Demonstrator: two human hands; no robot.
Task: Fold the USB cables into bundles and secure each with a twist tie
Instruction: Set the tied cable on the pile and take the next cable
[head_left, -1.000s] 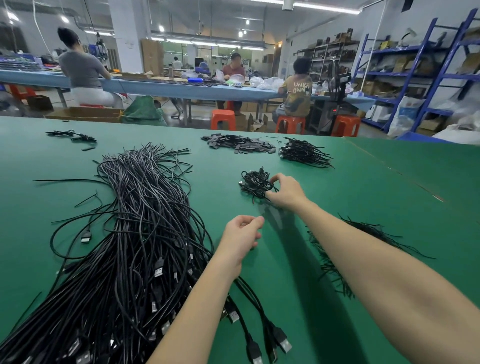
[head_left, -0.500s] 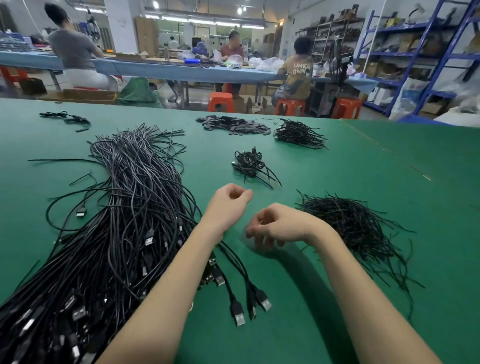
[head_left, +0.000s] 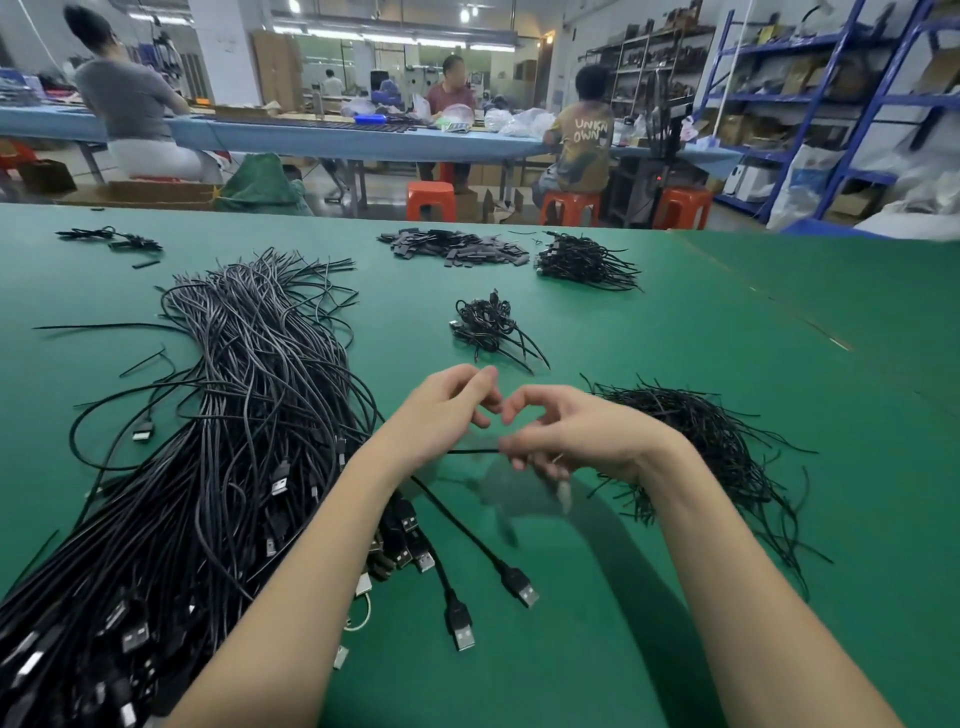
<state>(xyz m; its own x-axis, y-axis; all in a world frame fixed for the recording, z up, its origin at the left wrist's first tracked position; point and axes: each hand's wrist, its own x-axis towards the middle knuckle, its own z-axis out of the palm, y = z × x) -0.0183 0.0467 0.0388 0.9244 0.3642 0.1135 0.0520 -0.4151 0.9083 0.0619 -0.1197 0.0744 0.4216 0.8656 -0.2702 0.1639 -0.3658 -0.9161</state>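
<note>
Green felt covers the table (head_left: 675, 649), and both hands meet over it at the centre of the frame. The step in hand looks like the start of a new bundle: one cable (head_left: 470, 451) runs as a thin black line between the left hand (head_left: 441, 415) and the right hand (head_left: 576, 436), lifted just clear of the felt.

The left hand's fingers curl inward with thumb and fingertips close together, and the cable seems to leave from under its palm. The right hand's fingers are also curled, pinching the cable's near end; something pale and blurred hangs below it, perhaps a plug, though the motion smear makes that hard to tell. Neither hand is spread; both are closed down to a fine pinch.

The loose cables (head_left: 234, 441) lie in a long heap filling the left side of the frame, plugs toward the lower edge, a few plugs (head_left: 460, 626) splayed out at lower centre. The ties (head_left: 696, 447) sit in a spray at centre right, just beside the right wrist. One done bundle (head_left: 488, 325) lies above the hands, and a heap of bundles (head_left: 584, 260) further up, right of a pile of small dark pieces (head_left: 452, 247).

Next, I judge, the cable must be drawn out of the heap and looped back and forth in even folds, held flat in one hand while the other reaches right for a tie.
</note>
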